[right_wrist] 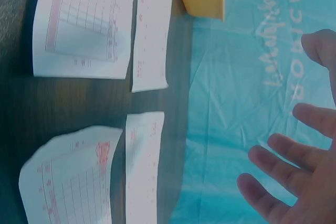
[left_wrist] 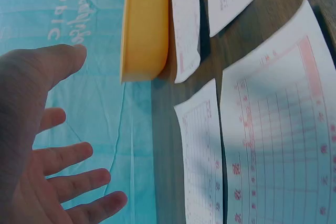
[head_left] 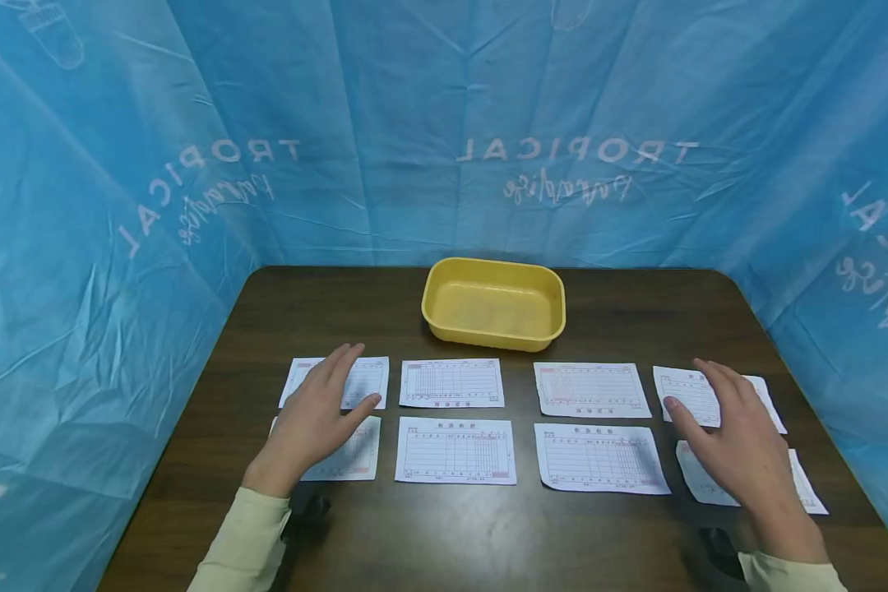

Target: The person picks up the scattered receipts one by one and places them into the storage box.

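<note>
Both hands hover over printed paper forms laid in two rows on a dark wooden table. My left hand [head_left: 311, 423], fingers spread and holding nothing, is above the two leftmost forms, partly hiding the back form [head_left: 370, 380] and the front form [head_left: 355, 456]. On the other side my right hand [head_left: 743, 444], also spread and holding nothing, covers parts of the two rightmost forms, a back one [head_left: 684, 395] and a front one [head_left: 703, 481]. Between the hands lie a back pair of forms [head_left: 451, 384] and a front pair [head_left: 455, 452].
A yellow plastic basin [head_left: 492, 339] stands at the table's back edge, behind the forms. Blue sheeting with mirrored white lettering [head_left: 577, 150] hangs behind and along both sides of the wooden table [head_left: 444, 534].
</note>
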Tool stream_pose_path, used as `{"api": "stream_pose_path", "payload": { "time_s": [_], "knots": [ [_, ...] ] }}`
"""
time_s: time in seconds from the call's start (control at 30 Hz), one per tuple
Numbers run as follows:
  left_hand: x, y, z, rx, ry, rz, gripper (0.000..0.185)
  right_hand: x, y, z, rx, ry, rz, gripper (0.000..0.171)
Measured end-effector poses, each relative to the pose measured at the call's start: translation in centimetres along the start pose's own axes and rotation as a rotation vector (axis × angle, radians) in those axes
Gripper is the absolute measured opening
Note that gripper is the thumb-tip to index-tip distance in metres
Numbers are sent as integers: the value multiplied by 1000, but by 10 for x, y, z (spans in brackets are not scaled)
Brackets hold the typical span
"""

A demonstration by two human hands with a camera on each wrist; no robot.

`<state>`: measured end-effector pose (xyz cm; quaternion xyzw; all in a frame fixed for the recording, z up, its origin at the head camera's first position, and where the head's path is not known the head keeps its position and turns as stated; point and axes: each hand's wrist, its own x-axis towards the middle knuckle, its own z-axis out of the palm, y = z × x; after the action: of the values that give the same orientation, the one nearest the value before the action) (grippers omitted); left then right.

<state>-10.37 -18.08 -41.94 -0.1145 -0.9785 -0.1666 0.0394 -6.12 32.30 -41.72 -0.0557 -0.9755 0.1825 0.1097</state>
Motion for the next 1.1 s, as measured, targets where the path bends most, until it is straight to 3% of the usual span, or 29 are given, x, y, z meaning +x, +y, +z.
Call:
{"api": "stream_pose_path", "payload": {
  "time_s": [0.23, 0.53, 0.93, 1.1],
  "knots": [
    [15, 7, 1, -8, 41, 36, 73, 0, 19, -8, -22, -12, 65, 82],
    [45, 23, 11, -195, 33, 29, 62, 3, 46, -5, 46, -89, 175, 80],
    [76, 34, 30, -231, 46, 91, 57, 25, 96, -3, 81, -66, 218, 75],
    [89, 43, 33, -250, 61, 111, 58, 26, 111, 5, 84, -67, 334, 75]
  ]
}}
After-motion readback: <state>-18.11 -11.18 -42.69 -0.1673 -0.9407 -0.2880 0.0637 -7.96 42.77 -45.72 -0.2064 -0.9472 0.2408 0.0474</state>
